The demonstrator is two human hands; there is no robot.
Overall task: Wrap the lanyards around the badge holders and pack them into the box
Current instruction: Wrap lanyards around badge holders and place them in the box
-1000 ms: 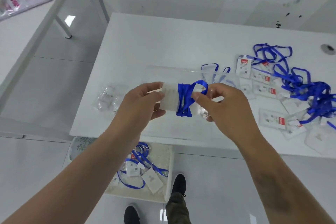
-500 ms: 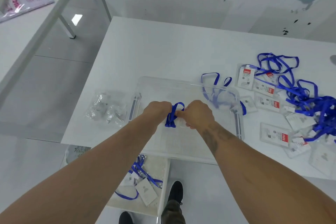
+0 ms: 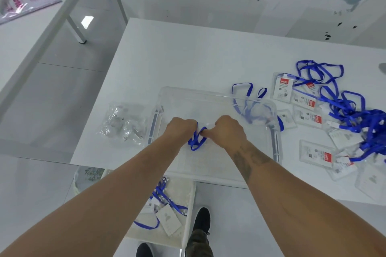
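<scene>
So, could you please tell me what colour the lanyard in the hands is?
Blue: the lanyard shows best in the head view.

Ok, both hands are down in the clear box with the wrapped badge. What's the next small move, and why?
Probably let go and lift out. Both the left hand and the right hand grip the wrapped badge holder low inside the clear box, so it seems placed. Then the right hand could reach for the loose badges on the table.
</scene>
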